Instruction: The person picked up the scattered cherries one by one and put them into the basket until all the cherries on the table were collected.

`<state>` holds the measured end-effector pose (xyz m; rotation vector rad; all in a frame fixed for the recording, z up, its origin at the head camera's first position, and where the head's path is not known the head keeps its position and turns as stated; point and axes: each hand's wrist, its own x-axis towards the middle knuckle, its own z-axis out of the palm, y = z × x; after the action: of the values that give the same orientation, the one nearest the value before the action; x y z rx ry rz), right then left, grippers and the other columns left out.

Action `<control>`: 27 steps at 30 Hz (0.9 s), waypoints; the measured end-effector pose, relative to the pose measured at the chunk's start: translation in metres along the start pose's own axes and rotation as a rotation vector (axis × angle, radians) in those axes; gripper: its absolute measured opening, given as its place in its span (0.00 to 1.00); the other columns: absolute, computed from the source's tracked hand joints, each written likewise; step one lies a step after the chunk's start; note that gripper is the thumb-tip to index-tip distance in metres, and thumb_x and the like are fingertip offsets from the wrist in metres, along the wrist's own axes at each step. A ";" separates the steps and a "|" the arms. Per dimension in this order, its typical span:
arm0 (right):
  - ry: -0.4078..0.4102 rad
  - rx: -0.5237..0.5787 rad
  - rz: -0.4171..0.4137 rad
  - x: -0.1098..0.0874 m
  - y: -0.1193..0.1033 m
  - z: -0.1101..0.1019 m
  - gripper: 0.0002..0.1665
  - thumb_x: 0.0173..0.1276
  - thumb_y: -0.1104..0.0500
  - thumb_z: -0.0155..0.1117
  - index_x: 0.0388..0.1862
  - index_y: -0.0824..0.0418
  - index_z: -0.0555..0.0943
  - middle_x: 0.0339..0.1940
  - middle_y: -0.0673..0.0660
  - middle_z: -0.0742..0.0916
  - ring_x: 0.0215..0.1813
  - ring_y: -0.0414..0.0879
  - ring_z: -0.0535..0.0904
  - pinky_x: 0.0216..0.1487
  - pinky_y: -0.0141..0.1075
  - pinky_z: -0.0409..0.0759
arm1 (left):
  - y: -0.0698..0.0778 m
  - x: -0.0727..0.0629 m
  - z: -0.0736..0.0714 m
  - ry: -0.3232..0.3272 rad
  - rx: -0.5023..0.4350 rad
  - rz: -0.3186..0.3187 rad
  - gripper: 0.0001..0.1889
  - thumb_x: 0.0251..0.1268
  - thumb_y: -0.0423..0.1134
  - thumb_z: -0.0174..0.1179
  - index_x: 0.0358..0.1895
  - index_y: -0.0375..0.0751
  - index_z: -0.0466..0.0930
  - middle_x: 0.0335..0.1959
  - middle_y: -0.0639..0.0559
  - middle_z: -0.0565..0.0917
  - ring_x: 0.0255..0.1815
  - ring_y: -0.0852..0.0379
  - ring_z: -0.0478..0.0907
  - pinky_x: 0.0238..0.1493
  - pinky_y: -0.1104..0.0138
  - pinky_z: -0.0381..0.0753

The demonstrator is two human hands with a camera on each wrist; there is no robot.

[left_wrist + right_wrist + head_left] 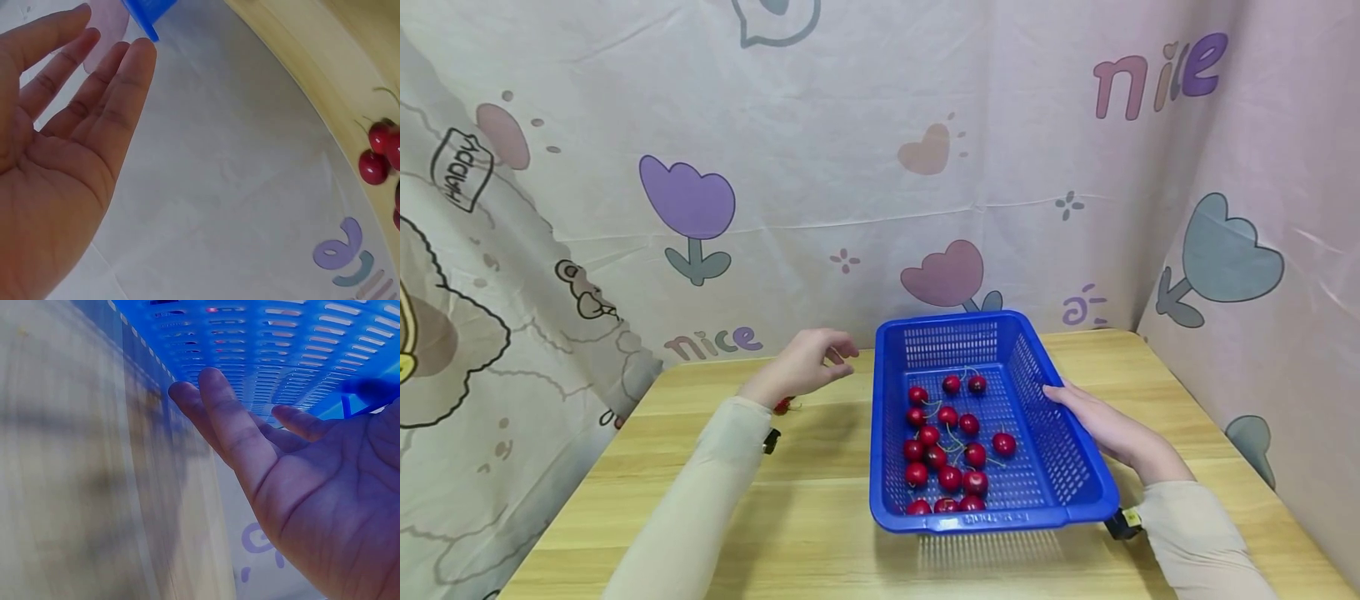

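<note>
A blue plastic basket [940,523] with slotted walls is raised above the table at the right of centre. Inside it lie several red cherries [950,477] with green stems, mostly toward its left side. My right hand [1105,425] holds the basket's right side, thumb over the rim. From the right wrist view, the fingers [231,428] reach beneath the slotted underside. To the left of the basket, my left hand [812,362] hovers with relaxed, slightly bent fingers and holds nothing. A cluster of cherries [374,167] lies on the table, mostly hidden behind the left wrist in the head view.
The light wooden table [625,492] spreads out under both arms. A printed cloth [820,150] with tulips and lettering hangs behind the table and along its sides. Small black wrist devices [1123,523] sit under the sleeves.
</note>
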<state>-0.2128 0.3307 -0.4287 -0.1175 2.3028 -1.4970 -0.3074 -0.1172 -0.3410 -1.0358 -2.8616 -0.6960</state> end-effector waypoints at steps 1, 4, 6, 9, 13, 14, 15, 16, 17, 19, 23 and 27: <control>0.000 -0.002 0.000 0.000 0.000 0.000 0.50 0.86 0.32 0.38 0.91 0.53 0.35 0.80 0.77 0.69 0.65 0.59 0.86 0.68 0.64 0.82 | -0.003 -0.002 0.000 0.004 -0.004 -0.006 0.09 0.71 0.32 0.69 0.51 0.37 0.87 0.50 0.43 0.91 0.48 0.49 0.90 0.57 0.49 0.90; -0.002 -0.001 0.000 0.000 0.000 0.000 0.50 0.86 0.32 0.38 0.91 0.54 0.35 0.80 0.77 0.70 0.64 0.58 0.86 0.68 0.63 0.83 | -0.012 -0.009 -0.003 0.015 -0.018 -0.035 0.10 0.72 0.31 0.69 0.52 0.37 0.87 0.51 0.42 0.91 0.49 0.48 0.90 0.58 0.47 0.89; -0.008 0.011 -0.005 0.000 -0.001 0.000 0.50 0.87 0.32 0.38 0.91 0.55 0.36 0.79 0.77 0.71 0.63 0.58 0.87 0.67 0.61 0.84 | -0.019 -0.013 -0.004 0.022 -0.024 -0.056 0.10 0.72 0.32 0.69 0.53 0.38 0.87 0.52 0.42 0.90 0.50 0.47 0.90 0.58 0.47 0.89; -0.018 0.030 -0.012 0.000 -0.002 0.000 0.49 0.87 0.33 0.38 0.91 0.56 0.36 0.77 0.78 0.72 0.61 0.58 0.88 0.65 0.57 0.87 | -0.028 -0.020 -0.008 0.033 -0.032 -0.083 0.11 0.71 0.32 0.69 0.54 0.37 0.87 0.53 0.41 0.90 0.50 0.46 0.90 0.58 0.47 0.89; -0.015 0.021 -0.011 0.000 -0.002 0.000 0.49 0.87 0.33 0.38 0.91 0.56 0.36 0.78 0.78 0.71 0.61 0.57 0.87 0.65 0.58 0.86 | -0.040 -0.030 -0.011 0.051 -0.022 -0.103 0.11 0.71 0.31 0.68 0.53 0.36 0.87 0.52 0.39 0.90 0.49 0.45 0.90 0.58 0.46 0.89; -0.013 0.018 -0.009 0.000 -0.002 0.000 0.49 0.87 0.33 0.38 0.91 0.56 0.36 0.78 0.78 0.71 0.62 0.57 0.87 0.66 0.58 0.86 | -0.043 -0.032 -0.011 0.054 -0.021 -0.109 0.10 0.71 0.31 0.68 0.53 0.35 0.87 0.52 0.39 0.90 0.49 0.45 0.90 0.57 0.46 0.89; -0.011 0.013 -0.008 0.000 -0.002 0.000 0.49 0.87 0.33 0.38 0.91 0.56 0.36 0.78 0.78 0.71 0.62 0.57 0.87 0.66 0.59 0.85 | -0.047 -0.035 -0.011 0.059 -0.018 -0.115 0.10 0.71 0.31 0.68 0.52 0.35 0.87 0.52 0.38 0.90 0.48 0.44 0.90 0.57 0.46 0.89; -0.010 0.012 -0.006 -0.001 -0.002 0.000 0.49 0.87 0.33 0.38 0.91 0.55 0.36 0.79 0.78 0.71 0.62 0.57 0.87 0.66 0.60 0.85 | -0.050 -0.038 -0.011 0.064 -0.016 -0.127 0.10 0.71 0.30 0.68 0.52 0.35 0.87 0.51 0.38 0.90 0.48 0.44 0.90 0.56 0.47 0.90; -0.010 0.011 -0.006 -0.001 -0.002 0.000 0.49 0.87 0.33 0.38 0.91 0.55 0.36 0.79 0.78 0.71 0.62 0.58 0.87 0.66 0.60 0.85 | -0.053 -0.040 -0.011 0.067 -0.019 -0.139 0.10 0.71 0.30 0.68 0.52 0.35 0.87 0.51 0.38 0.90 0.48 0.44 0.90 0.56 0.47 0.90; -0.011 0.010 -0.005 -0.001 -0.002 0.000 0.49 0.87 0.33 0.38 0.91 0.55 0.36 0.79 0.78 0.71 0.62 0.58 0.87 0.66 0.60 0.85 | -0.059 -0.045 -0.012 0.070 -0.020 -0.165 0.09 0.71 0.30 0.68 0.51 0.34 0.87 0.51 0.38 0.90 0.48 0.44 0.90 0.54 0.49 0.91; -0.010 0.014 -0.003 -0.001 -0.003 0.000 0.49 0.87 0.33 0.38 0.91 0.56 0.37 0.78 0.78 0.71 0.62 0.58 0.87 0.66 0.60 0.85 | -0.070 -0.056 -0.014 0.064 -0.032 -0.213 0.09 0.71 0.31 0.68 0.50 0.34 0.86 0.49 0.38 0.90 0.48 0.43 0.90 0.52 0.50 0.91; -0.011 0.014 -0.003 -0.001 -0.003 0.000 0.49 0.87 0.33 0.38 0.91 0.56 0.37 0.78 0.78 0.71 0.62 0.58 0.87 0.66 0.59 0.86 | -0.083 -0.066 -0.012 0.063 -0.003 -0.263 0.07 0.71 0.32 0.68 0.49 0.36 0.87 0.47 0.39 0.89 0.46 0.44 0.89 0.53 0.48 0.90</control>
<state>-0.2121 0.3293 -0.4258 -0.1245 2.2843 -1.5101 -0.3085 -0.2191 -0.3743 -0.6295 -2.9711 -0.7316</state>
